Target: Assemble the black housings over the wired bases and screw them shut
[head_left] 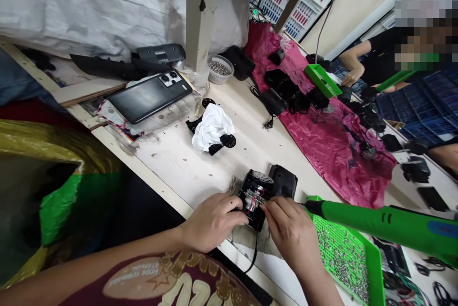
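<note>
An opened black device housing (pixel 255 220) lies at the near edge of the table, with red wires (pixel 256 197) and a metallic part inside and a round grille at its far end. My left hand (pixel 214 220) grips the housing's left side, thumb and fingers closed on its rim. On the opposite side, my right hand (pixel 293 229) has its fingers pinched together over the wiring; what sits between the fingertips is hidden. A black cable (pixel 255 253) hangs from the housing over the edge. Just beyond my right hand lies a black shell piece (pixel 284 180).
A green power screwdriver (pixel 379 225) extends above a green tray (pixel 377 268) of screws on the right. Further off are a phone (pixel 150 96), a white cloth-like bundle (pixel 213 127), a bowl of small metal parts (pixel 220 68) and pink plastic sheeting (pixel 322 153). A co-worker (pixel 379 53) sits opposite.
</note>
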`<state>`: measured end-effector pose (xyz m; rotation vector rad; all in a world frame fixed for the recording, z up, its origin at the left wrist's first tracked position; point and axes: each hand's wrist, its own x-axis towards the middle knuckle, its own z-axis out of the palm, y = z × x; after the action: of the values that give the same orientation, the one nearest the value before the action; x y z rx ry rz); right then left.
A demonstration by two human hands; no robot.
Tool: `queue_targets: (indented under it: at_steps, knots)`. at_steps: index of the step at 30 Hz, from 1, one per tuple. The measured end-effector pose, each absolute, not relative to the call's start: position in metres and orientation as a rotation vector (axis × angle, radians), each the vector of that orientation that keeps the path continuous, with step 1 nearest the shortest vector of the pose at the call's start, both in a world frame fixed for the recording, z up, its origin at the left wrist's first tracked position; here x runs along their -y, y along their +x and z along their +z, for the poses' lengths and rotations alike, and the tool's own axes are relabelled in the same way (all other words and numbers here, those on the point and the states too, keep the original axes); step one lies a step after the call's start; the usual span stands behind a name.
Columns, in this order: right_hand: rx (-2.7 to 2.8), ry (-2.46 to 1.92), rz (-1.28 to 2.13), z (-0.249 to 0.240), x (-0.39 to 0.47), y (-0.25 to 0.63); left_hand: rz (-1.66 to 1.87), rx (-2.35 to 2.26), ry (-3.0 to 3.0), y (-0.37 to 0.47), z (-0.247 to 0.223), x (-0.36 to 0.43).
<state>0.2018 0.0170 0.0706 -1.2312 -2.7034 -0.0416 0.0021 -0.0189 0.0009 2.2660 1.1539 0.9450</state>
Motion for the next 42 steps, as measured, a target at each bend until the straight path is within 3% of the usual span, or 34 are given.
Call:
queue_targets:
  at_steps: [14, 28, 42]
  knots:
    - [2.623, -1.103, -0.044, 0.052, -0.022, 0.210, 0.863, -1.092, 2.272, -0.011, 0.006, 0.004]
    - [2.680, -1.192, -0.078, 0.071, -0.019, 0.198, 0.836, -1.020, 2.278, -0.015, 0.009, -0.001]
    - [2.490, -1.258, -0.036, 0.049, -0.014, 0.205, 0.901, -1.063, 2.290, -0.013, 0.010, 0.001]
